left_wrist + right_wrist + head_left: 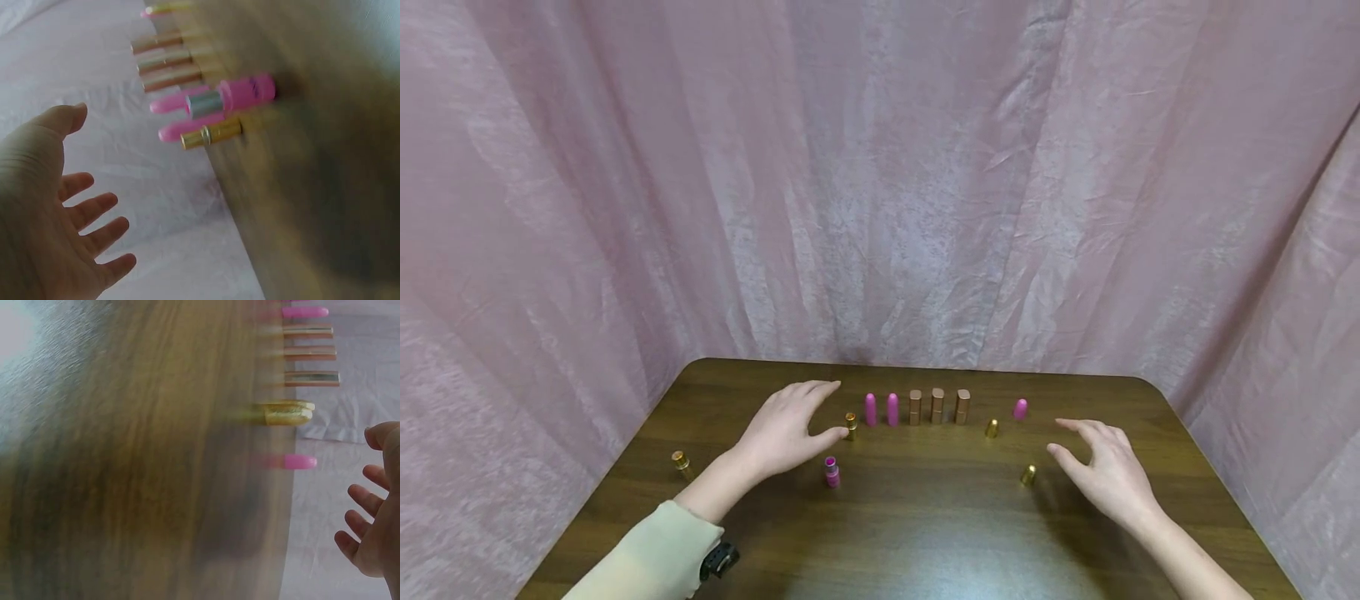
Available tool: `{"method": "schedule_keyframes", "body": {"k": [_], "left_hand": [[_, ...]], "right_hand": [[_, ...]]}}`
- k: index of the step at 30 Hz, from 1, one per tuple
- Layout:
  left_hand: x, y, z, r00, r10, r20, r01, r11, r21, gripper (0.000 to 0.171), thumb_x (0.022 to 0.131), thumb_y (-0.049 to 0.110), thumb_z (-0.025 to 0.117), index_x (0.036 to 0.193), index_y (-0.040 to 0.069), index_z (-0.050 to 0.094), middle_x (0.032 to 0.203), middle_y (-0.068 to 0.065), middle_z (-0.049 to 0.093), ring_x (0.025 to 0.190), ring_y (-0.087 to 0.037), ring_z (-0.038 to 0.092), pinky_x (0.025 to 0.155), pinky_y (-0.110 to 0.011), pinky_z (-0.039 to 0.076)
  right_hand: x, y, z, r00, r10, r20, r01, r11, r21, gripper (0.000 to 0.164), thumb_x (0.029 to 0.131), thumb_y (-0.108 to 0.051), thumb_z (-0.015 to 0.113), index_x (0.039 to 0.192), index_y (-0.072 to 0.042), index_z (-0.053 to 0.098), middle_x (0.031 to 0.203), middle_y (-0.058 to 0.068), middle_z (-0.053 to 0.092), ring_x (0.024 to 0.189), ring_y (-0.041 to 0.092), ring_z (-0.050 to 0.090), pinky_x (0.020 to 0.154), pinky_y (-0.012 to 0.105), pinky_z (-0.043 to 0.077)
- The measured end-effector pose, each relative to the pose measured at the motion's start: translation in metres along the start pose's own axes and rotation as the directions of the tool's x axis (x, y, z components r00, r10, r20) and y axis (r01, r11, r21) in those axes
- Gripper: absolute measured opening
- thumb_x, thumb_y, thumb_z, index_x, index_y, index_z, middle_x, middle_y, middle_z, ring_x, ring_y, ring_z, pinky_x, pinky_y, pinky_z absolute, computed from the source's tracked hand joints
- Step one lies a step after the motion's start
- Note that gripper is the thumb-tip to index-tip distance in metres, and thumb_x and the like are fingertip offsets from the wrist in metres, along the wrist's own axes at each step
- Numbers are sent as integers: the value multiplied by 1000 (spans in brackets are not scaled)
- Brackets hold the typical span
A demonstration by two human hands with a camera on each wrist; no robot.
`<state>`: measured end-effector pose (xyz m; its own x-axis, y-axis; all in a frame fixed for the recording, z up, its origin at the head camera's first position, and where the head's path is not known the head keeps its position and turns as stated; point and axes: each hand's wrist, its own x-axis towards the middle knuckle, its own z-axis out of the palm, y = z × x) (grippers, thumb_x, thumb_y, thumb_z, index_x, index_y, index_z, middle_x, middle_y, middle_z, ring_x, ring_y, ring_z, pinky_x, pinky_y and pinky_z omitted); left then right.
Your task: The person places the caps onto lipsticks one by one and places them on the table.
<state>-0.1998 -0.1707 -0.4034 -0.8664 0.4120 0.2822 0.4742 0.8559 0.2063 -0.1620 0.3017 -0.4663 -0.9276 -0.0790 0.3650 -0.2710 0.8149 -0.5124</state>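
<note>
My left hand [782, 429] hovers over the left part of the table with its fingers extended and thumb apart, holding nothing. Just beyond the thumb stands an uncapped gold lipstick tube [851, 426]. An uncapped pink lipstick [832, 472], with a silver collar in the left wrist view, stands nearer the front. Another gold tube [681, 464] is left of the forearm. Over the right side, my right hand [1105, 471] is empty, thumb and fingers spread. Closest to it are a gold cap [1028, 476] and a pink cap [1020, 408]; a second gold cap [992, 428] is farther left.
Along the back of the wooden table [910, 542] stand two closed pink lipsticks [892, 409] and three rose-gold square lipsticks [937, 406] in a row. A pink curtain [880, 208] hangs behind and around the table. A dark wrist strap [719, 560] is at the left sleeve.
</note>
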Motion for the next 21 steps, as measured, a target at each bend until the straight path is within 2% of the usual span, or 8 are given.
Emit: {"method": "schedule_keyframes", "body": {"k": [6, 12, 16, 19, 21], "left_hand": [[-41, 11, 14, 998, 35, -50, -33, 999, 31, 77, 88, 57, 73, 149, 14, 54, 146, -9, 56, 135, -33, 50, 114, -57, 33], [-80, 23, 31, 998, 23, -58, -21, 999, 24, 76, 86, 55, 76, 147, 14, 56, 147, -8, 55, 136, -32, 50, 116, -57, 31], [-93, 32, 35, 996, 45, -80, -43, 999, 20, 75, 86, 54, 76, 147, 16, 56, 147, -6, 55, 137, -31, 49, 116, -55, 30], [-97, 39, 37, 987, 105, -125, -100, 994, 39, 73, 85, 50, 78, 146, 16, 57, 146, -6, 57, 135, -31, 50, 115, -55, 32], [-99, 44, 38, 974, 162, -157, -155, 986, 55, 72, 83, 46, 81, 144, 15, 58, 144, -6, 58, 133, -31, 52, 114, -55, 34]], "right_hand": [[-8, 7, 6, 1000, -14, 9, 14, 999, -33, 52, 97, -44, 69, 134, -8, 65, 133, 20, 61, 124, 45, 48, 96, 64, 41], [-13, 7, 17, 999, -37, 40, 39, 997, -60, 52, 96, -44, 71, 133, -8, 66, 129, 18, 64, 120, 42, 53, 93, 62, 43], [-6, 2, 21, 998, -26, 55, 29, 998, -53, 53, 96, -47, 69, 132, -8, 67, 127, 14, 66, 120, 40, 54, 93, 60, 44], [6, -3, 24, 996, -3, 84, 7, 999, -48, 54, 97, -50, 67, 131, -8, 67, 128, 13, 66, 121, 39, 53, 92, 60, 46], [16, -6, 27, 994, 14, 110, -8, 999, -52, 55, 96, -50, 67, 131, -8, 67, 129, 14, 66, 121, 39, 53, 91, 60, 47]]}}
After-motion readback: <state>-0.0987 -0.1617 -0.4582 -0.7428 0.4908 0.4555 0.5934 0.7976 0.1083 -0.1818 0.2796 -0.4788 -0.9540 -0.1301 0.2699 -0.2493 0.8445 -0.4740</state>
